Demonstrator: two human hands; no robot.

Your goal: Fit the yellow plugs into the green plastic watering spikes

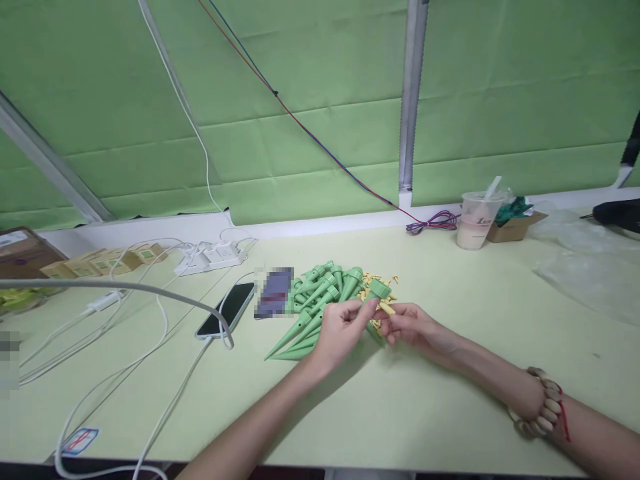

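Pale yellow-green tabletop (450,413), person working with both bare hands, close together at the middle. Left hand (343,330) closed in a pinch, thumb on top, on a light-green plastic spike with a ribbed, blocky cap (379,289); cap faces up and away from the wrist. Right hand (417,327) narrow, fingertips gathered at a small yellow plastic peg (387,309), which pokes out just below the cap, between the two sets of fingers. Both pieces are above the table, in front of the stock: a heap of matching green spikes (315,293) to the left, a scatter of small yellow pieces (371,277) behind the hands.

Step in hand, as I judge it: bringing peg and spike together at the cap end. The next move seems to call for a firm left grip and a straight, careful push or turn from the right; the peg is small and could slip if it meets the cap askew.

Hard to make out: whether the peg is seated or merely beside the spike; the fingers cover the join. The held spike's shaft is mostly hidden. A green point shows beneath the hands; I cannot tell whose it is. Left of the heap, a flat dark rectangle (274,293) is pixelated past reading.
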